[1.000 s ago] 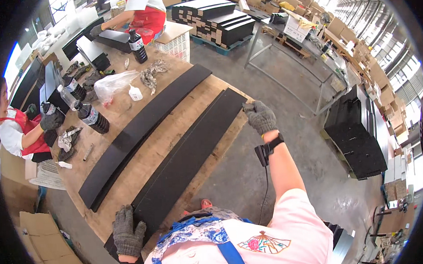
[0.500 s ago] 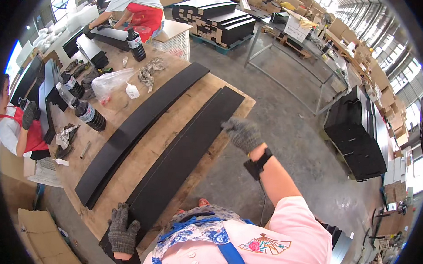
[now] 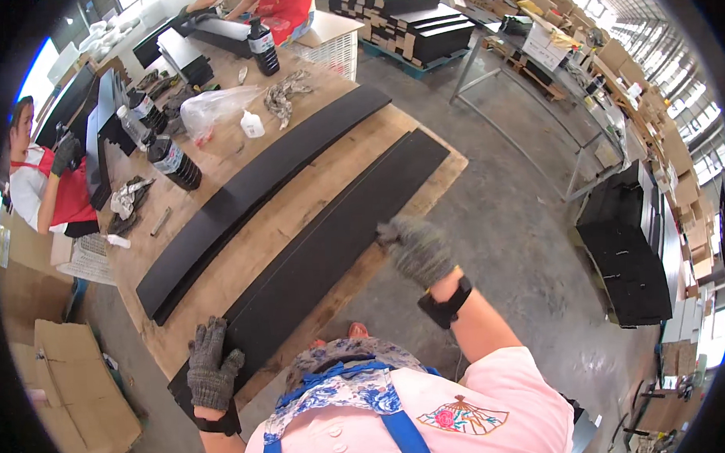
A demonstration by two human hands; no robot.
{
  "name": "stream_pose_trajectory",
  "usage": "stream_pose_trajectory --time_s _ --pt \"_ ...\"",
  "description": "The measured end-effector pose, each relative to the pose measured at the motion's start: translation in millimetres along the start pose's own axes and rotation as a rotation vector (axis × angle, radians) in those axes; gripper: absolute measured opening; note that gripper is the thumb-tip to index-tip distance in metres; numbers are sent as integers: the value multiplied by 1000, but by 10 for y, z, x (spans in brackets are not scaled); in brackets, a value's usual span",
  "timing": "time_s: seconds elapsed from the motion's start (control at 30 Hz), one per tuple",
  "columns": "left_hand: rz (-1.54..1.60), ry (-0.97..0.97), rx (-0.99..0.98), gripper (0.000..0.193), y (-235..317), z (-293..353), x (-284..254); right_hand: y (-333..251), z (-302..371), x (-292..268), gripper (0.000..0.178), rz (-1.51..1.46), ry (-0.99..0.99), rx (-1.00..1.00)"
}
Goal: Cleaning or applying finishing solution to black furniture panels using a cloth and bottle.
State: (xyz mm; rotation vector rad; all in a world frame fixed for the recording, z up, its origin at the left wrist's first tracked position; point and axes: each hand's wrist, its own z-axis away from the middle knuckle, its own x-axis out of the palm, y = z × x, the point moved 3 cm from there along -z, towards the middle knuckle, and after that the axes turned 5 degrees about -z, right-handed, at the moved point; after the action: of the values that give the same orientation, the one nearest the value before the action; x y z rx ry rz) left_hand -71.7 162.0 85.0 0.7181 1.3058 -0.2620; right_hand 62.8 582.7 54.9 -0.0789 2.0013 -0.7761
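Grey knit covers L hand [image 3: 212, 371] and R hand [image 3: 419, 252]. L-hand grip: released, fingers extended, palm down over near end of flat black board [image 3: 331, 247]. R-hand grip: cannot tell (blurred); hand is at the board's R long edge, approx. midway along, contact unconfirmed.

Board pos.: flat, diagonal on wooden table [image 3: 298, 209], near end at table edge, w/ only a narrow wood margin on R side.

Risk 1: board may tip or pivot. Cause: excess L-hand pressure on near end, if unsupported there; overhang amt. not clear.
Risk 2: board may slide off R side. Cause: sideways pull by R hand w/ L hand merely resting on top.
Risk 3: scuffed faces. Cause: board swinging L into curved black board [image 3: 253, 182], which lies alongside, apart, w/ bare wood between.

Beyond curved board: crumpled rag [image 3: 128, 199], dark bottle [image 3: 177, 165], small white bottle [image 3: 252, 124], clear plastic bag [image 3: 211, 113]. Dark bottle stands upright; a knock from the curved board's edge could topple it, poss. staining surfaces.

Farther: co-worker in red apron [image 3: 70, 185] at table's L side; 2nd co-worker [image 3: 283, 13] at far side. Background: stacked black boards [image 3: 420, 37] on pallet.
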Motion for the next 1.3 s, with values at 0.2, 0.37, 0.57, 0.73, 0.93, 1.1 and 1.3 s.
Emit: stream_pose_trajectory --time_s 0.2,0.37,0.57,0.73,0.93,1.1,1.3 --pt "-230 -15 -110 64 -643 350 -76 409 -420 -281 22 28 34 169" --pt "-50 -97 -353 59 -1418 840 -226 254 -380 -256 26 235 12 201" --pt "488 -33 -216 46 -1523 872 -96 -405 5 134 25 257 -50 233" --pt "423 53 62 41 -1669 823 -54 -1210 553 507 19 12 -54 121" --pt "325 53 126 45 -1719 785 -130 -2279 1224 1011 13 -19 -29 83" --pt "206 134 209 45 -1735 766 -118 -1504 996 969 14 -42 139 105" --pt "219 161 220 46 -1752 782 -112 -824 278 492 23 366 98 309"
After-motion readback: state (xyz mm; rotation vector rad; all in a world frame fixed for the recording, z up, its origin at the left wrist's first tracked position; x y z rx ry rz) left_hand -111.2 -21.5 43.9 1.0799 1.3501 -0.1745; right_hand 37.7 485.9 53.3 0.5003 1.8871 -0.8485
